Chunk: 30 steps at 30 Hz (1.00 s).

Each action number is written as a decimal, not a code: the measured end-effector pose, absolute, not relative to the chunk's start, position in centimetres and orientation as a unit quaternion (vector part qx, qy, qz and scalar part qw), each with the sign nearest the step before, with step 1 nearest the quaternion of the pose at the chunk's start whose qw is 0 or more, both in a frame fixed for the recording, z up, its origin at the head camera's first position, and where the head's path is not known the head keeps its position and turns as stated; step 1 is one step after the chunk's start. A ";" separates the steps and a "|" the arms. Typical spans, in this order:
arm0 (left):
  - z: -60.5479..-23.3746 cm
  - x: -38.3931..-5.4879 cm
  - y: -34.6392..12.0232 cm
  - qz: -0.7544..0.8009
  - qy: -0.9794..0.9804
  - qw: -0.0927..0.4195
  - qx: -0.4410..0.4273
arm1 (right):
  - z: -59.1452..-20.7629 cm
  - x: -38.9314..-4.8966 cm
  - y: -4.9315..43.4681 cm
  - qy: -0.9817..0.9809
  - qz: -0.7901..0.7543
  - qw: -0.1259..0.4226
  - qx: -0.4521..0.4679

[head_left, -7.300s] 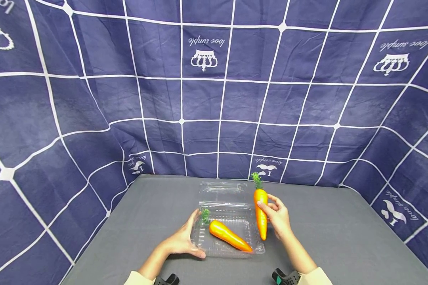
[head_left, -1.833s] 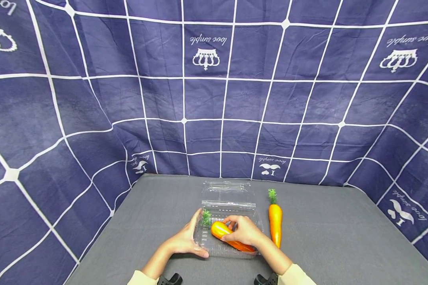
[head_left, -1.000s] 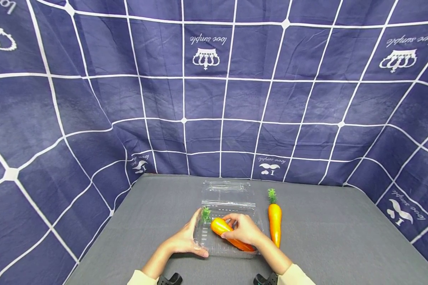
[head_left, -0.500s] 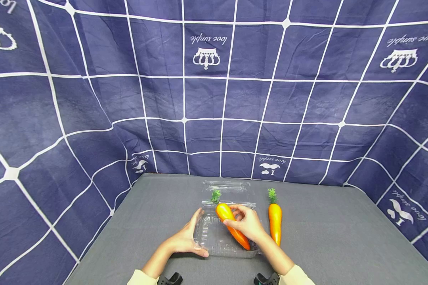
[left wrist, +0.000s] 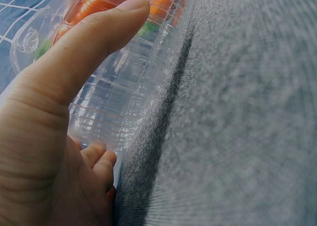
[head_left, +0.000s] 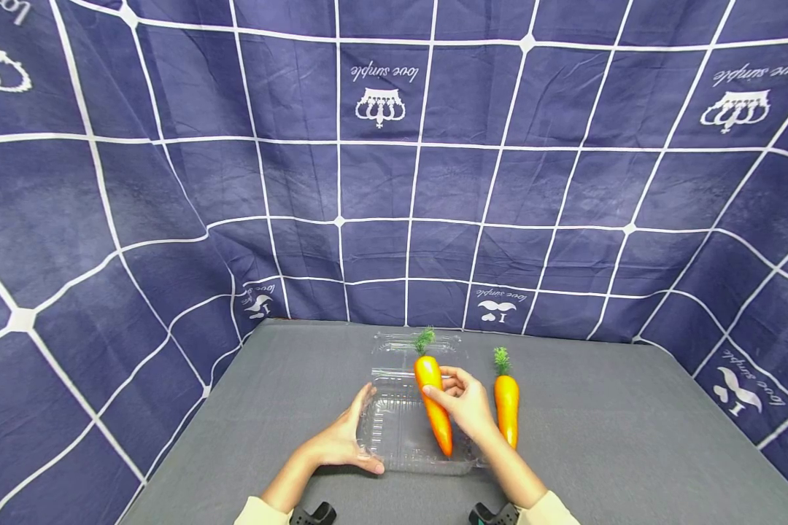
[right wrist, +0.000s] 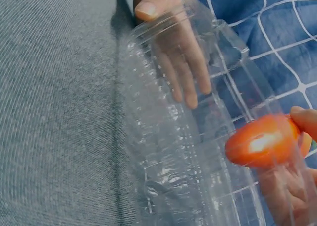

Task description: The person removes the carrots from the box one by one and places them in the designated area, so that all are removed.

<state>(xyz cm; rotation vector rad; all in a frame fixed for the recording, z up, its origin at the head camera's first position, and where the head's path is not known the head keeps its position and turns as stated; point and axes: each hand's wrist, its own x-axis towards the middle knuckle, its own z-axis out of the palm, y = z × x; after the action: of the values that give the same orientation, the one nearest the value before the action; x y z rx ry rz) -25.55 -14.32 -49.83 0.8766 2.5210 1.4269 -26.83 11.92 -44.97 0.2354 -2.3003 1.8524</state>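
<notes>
In the head view, my right hand [head_left: 468, 407] pinches an orange carrot [head_left: 428, 370] with a green leafy top between thumb and fingers. The carrot is tilted, tip down, above a clear plastic clamshell container [head_left: 394, 426] with its lid laid back. The right wrist view shows the carrot [right wrist: 262, 141] end-on, near the container. Along the container's left side rests my left hand [head_left: 337, 440], thumb at the front and fingers spread along the wall. Those fingers look straight through the plastic in the right wrist view. Another carrot [head_left: 507, 408] lies on the table, right of the container.
The clear lid [head_left: 394, 357] lies flat behind the container. Grey cloth [head_left: 630, 437] covers the table. A blue curtain [head_left: 381, 182] with white grid lines stands behind and at both sides.
Earlier, my right hand held the other carrot, which now lies on the table. Since then it has gripped the second carrot and lifted it from the container. My left hand stays at the container.
</notes>
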 end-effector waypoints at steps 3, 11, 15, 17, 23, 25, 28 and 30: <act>-49.8 -25.5 -14.3 0.473 0.829 0.058 0.293 | -44.7 -26.7 12.1 -0.758 0.643 0.088 0.065; -49.7 -25.5 -14.3 0.475 0.828 0.056 0.293 | -44.0 -26.3 13.4 -0.721 0.688 0.079 0.019; -49.8 -25.4 -14.3 0.473 0.830 0.053 0.290 | -43.9 -26.3 14.5 -0.712 0.696 0.096 0.003; -49.7 -25.4 -14.3 0.473 0.832 0.052 0.286 | -43.8 -26.2 15.1 -0.710 0.696 0.104 -0.003; -49.7 -25.4 -14.4 0.474 0.833 0.050 0.282 | -43.4 -25.8 17.1 -0.692 0.713 0.107 -0.032; -49.8 -25.4 -14.4 0.473 0.833 0.054 0.281 | -43.4 -25.5 17.9 -0.688 0.717 0.104 -0.041; -49.9 -25.4 -14.4 0.471 0.834 0.056 0.282 | -43.6 -25.3 19.2 -0.684 0.720 0.105 -0.054; -49.9 -25.4 -14.3 0.469 0.834 0.055 0.285 | -43.8 -25.3 20.1 -0.683 0.719 0.114 -0.058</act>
<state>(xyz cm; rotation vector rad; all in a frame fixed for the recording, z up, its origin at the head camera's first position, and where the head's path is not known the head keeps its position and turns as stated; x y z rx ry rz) -25.40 -14.33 -49.94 0.8661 2.5318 1.4242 -25.27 20.07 -43.78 -0.1704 -2.0040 2.1078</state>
